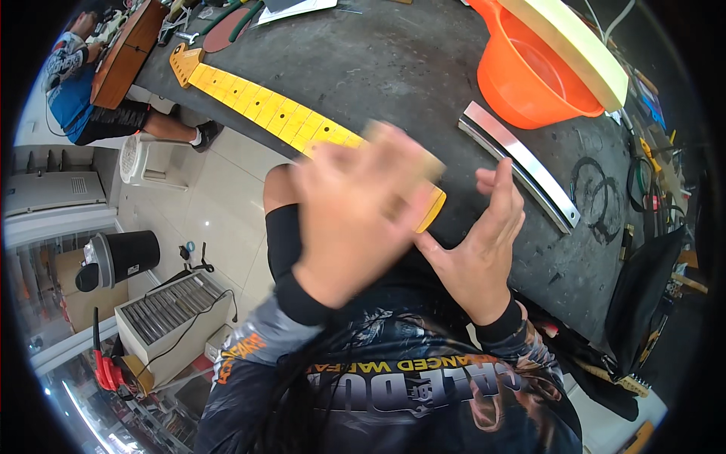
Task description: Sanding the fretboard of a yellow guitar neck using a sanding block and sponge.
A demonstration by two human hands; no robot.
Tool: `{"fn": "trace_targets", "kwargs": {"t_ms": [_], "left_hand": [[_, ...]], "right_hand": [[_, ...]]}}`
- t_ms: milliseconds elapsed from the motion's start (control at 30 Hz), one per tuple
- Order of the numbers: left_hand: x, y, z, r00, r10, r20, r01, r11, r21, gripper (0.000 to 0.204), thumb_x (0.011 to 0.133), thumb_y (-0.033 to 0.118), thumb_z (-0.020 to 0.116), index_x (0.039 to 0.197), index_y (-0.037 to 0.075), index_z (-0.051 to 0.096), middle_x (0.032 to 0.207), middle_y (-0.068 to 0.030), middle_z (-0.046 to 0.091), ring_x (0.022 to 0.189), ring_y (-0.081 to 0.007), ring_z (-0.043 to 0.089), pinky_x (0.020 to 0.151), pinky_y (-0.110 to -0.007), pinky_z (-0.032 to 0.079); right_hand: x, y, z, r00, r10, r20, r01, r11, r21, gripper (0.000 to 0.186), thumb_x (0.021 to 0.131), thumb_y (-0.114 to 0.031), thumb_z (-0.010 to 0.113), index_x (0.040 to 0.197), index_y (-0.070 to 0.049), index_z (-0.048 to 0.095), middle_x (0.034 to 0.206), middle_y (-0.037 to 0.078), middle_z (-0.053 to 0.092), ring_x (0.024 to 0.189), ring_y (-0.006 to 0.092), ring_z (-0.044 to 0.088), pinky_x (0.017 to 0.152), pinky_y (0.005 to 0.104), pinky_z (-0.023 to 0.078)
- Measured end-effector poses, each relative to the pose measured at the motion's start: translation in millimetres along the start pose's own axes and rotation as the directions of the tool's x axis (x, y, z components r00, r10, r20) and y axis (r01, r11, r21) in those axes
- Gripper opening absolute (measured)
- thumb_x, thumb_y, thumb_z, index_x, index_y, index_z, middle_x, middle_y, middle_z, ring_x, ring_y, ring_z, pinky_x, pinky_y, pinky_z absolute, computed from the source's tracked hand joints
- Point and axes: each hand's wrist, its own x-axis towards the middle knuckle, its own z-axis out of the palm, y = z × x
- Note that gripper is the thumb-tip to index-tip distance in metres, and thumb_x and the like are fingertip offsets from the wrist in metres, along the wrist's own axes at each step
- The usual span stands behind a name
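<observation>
A yellow guitar neck [261, 108] with dark dot inlays and frets lies slantwise along the bench edge, its headstock at the far left. My left hand [340, 216] is smeared by motion over the neck's near end, its fingers round a tan block [412, 157] that is too blurred to make out closely. The hand and block hide part of the fretboard. To the right, my right hand [480, 253] is open with fingers raised and apart; its thumb is at the heel end of the neck. It holds nothing I can see.
A curved-looking silver metal bar [522, 163] lies right of my hands on the dark bench [363, 60]. Beyond it stand an orange plastic dipper [499, 76] and a long pale-yellow block [575, 49]. A person [72, 98] works with a brown guitar body at the far left.
</observation>
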Motion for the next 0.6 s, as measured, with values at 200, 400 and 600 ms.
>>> {"fn": "trace_targets", "kwargs": {"t_ms": [200, 400, 600], "left_hand": [[17.3, -41.5, -7.9, 0.997, -0.012, -0.076, 0.024, 0.987, 0.16, 0.044, 0.092, 0.026, 0.098, 0.135, 0.019, 0.092, 0.14, -0.0022, 0.086, 0.112, -0.0315, 0.065, 0.103, -0.05, 0.05], [-11.3, 20.7, 9.2, 0.992, 0.128, 0.001, -0.127, 0.983, -0.131, 0.053, 0.089, 0.032, 0.099, 0.139, 0.018, 0.087, 0.149, -0.0048, 0.081, 0.113, -0.035, 0.066, 0.102, -0.052, 0.052], [10.1, -35.5, -1.1, 0.995, 0.001, -0.1, 0.01, 0.994, 0.108, 0.052, 0.089, 0.027, 0.1, 0.138, 0.016, 0.09, 0.144, -0.0059, 0.085, 0.115, -0.0326, 0.066, 0.101, -0.048, 0.053]], "right_hand": [[-4.2, 5.5, -3.0, 1.0, -0.006, 0.022, 0.007, 0.999, -0.049, 0.161, 0.077, -0.035, 0.115, 0.193, 0.0, 0.01, 0.183, 0.027, 0.045, 0.169, 0.0467, 0.043, 0.14, 0.0587, 0.034], [-3.4, 15.5, 10.8, 0.996, -0.068, -0.053, 0.062, 0.993, -0.103, 0.152, 0.079, -0.036, 0.111, 0.19, 0.005, 0.017, 0.182, 0.027, 0.051, 0.168, 0.0487, 0.046, 0.138, 0.0627, 0.034], [-1.0, 1.3, 0.9, 1.0, -0.013, -0.005, 0.013, 1.0, -0.014, 0.149, 0.08, -0.034, 0.11, 0.19, 0.006, 0.018, 0.181, 0.028, 0.052, 0.167, 0.0491, 0.046, 0.139, 0.0631, 0.034]]}}
